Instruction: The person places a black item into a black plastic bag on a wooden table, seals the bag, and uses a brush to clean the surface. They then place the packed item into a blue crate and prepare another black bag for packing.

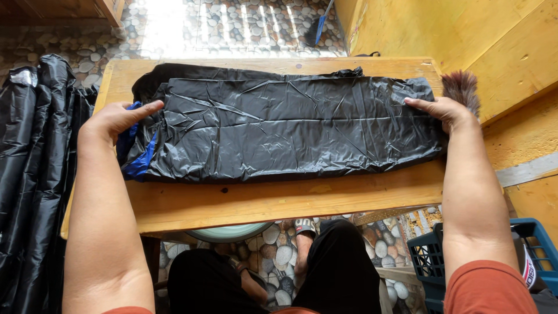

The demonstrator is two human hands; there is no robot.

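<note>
Black crinkled plastic bag (pixel 290 128) folded flat on wooden surface (pixel 279 200), blue lining at left end, left hand (pixel 119 119) and right hand (pixel 444 110) in flat open grip pressing its ends

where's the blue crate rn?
Head view, bottom right: the blue crate sits on the floor below the wooden table, beside the right forearm.

Black plastic bag (pixel 285 128), blue lining (pixel 141 163)

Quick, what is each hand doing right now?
Left hand: open, flat on the left end of the black plastic bag.
Right hand: open, pressing the bag's right end.
</note>
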